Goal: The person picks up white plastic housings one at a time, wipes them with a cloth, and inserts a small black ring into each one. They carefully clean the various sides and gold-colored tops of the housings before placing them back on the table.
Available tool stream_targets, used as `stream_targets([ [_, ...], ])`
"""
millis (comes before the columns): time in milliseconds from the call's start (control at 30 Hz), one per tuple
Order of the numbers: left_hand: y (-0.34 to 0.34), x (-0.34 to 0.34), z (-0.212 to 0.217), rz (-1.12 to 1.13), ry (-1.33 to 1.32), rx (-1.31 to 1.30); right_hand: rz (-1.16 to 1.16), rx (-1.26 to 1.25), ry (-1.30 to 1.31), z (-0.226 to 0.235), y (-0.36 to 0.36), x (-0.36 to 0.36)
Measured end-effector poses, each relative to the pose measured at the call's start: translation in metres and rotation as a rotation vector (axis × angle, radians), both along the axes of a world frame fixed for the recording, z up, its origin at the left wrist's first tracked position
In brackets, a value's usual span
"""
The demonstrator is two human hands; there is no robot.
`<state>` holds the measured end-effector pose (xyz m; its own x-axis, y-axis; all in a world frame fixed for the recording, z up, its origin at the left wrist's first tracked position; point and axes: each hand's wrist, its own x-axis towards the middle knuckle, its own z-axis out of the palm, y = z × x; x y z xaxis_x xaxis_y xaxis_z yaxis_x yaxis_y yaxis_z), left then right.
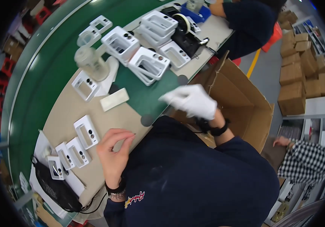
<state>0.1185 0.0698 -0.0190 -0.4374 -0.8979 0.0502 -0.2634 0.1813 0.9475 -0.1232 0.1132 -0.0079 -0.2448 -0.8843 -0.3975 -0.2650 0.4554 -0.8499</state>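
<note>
My bare left hand [114,152] is over the near edge of the beige mat, thumb and forefinger tips meeting in a pinch. A small dark spot shows at the fingertips; what it is, I cannot make out. Closest to that hand lies a white plastic housing [86,131] with a window and black round parts. Two smaller housings [78,152] [65,155] lie beside it. My right hand [193,101], in a white glove, hovers between the green table edge and an open cardboard box [242,90]. Motion smears its fingers, so their grip is unclear.
White housings [149,62] are stacked toward the far side, near a tape roll [183,22] and blue bin [196,12]. A clear plastic jar [91,62] and a pale block [114,99] stand left. A black pouch [54,185] lies lower left. Other people work nearby.
</note>
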Motion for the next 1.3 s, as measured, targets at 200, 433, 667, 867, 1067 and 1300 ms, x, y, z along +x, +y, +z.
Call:
stream_targets([
  [200, -0.005, -0.093, -0.014, -0.309, 0.049, 0.344, -0.376, -0.112, 0.65, -0.052, -0.003, -0.154],
  [433, -0.01, -0.147, -0.044, -0.358, 0.149, 0.493, -0.171, 0.016, 0.804, -0.072, -0.027, -0.163],
  [667, -0.011, -0.185, -0.052, -0.423, 0.098, 0.548, -0.086, 0.069, 0.891, -0.073, -0.028, -0.16],
  [867, -0.012, -0.211, -0.064, -0.43, 0.088, 0.59, -0.131, 0.052, 0.443, -0.063, -0.013, -0.171],
  [1067, -0.026, -0.273, -0.081, -0.214, 0.012, 0.016, -0.305, -0.016, 0.303, -0.074, -0.001, -0.184],
  [1300, -0.029, -0.31, -0.085, -0.157, -0.094, -0.38, -0.451, -0.214, 0.168, -0.086, 0.022, -0.184],
])
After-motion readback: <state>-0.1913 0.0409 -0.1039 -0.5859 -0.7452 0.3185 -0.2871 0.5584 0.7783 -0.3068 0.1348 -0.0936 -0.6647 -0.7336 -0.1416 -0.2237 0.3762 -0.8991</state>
